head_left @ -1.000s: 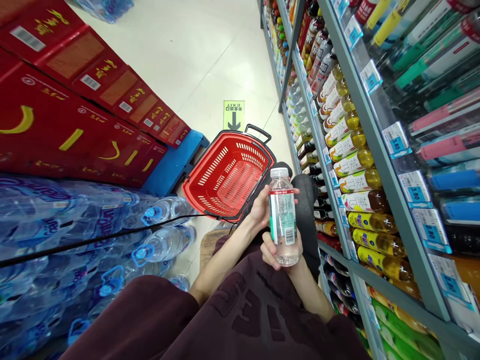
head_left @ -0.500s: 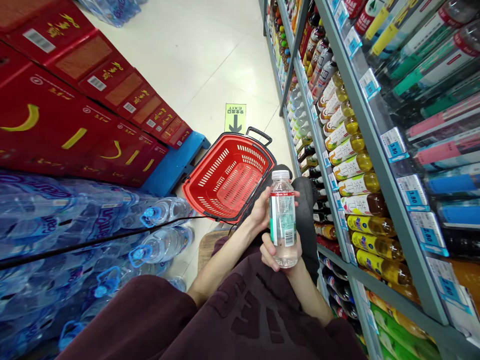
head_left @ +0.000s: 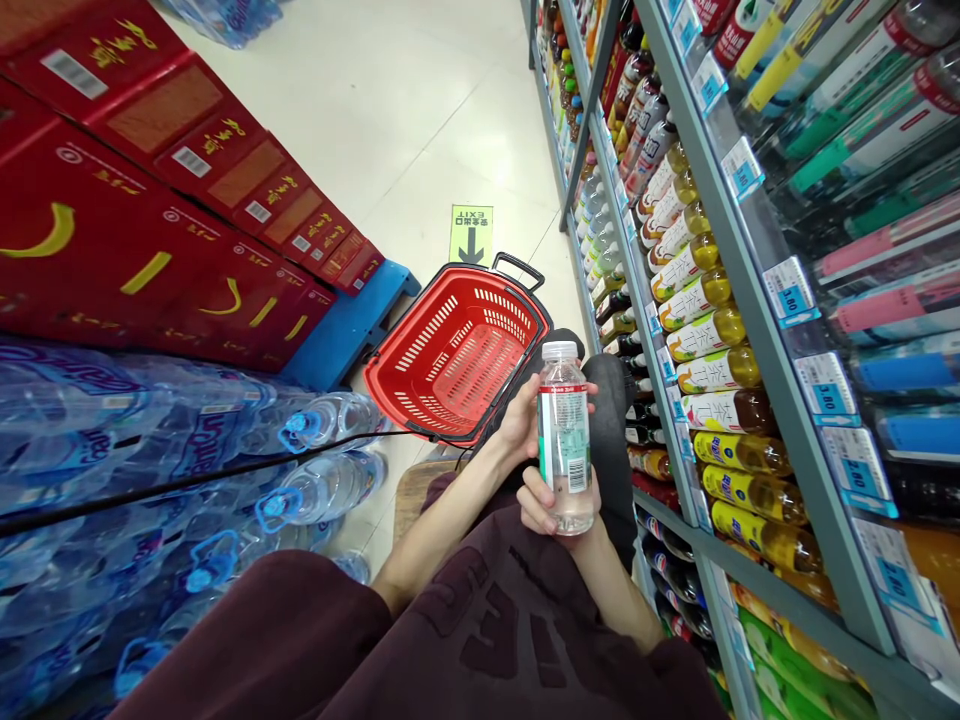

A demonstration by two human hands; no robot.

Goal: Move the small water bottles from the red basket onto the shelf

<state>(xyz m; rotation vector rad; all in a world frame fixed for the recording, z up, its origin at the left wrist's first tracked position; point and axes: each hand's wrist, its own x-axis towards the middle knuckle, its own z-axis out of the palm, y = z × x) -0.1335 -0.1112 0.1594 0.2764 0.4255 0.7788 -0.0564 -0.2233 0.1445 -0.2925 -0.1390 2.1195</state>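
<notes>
A clear plastic bottle (head_left: 566, 430) with a white cap, a red band and a green and white label stands nearly upright in front of my lap. Its barcode side faces me. My left hand (head_left: 521, 420) grips it around the upper part from the left, with fingertips showing past its right edge. Lower down, my right hand (head_left: 538, 502) wraps around the base, fingers on the left side. Just beyond my hands, a red shopping basket (head_left: 401, 385) with black handles sits on the floor with nothing in it.
On the right runs a grey shelf (head_left: 757, 270) packed with drink bottles and price tags. Large water bottles (head_left: 330, 485) and stacked red cartons (head_left: 202, 250) line the left, the cartons on a blue pallet (head_left: 330, 335). An exit sign (head_left: 471, 235) marks the pale floor ahead.
</notes>
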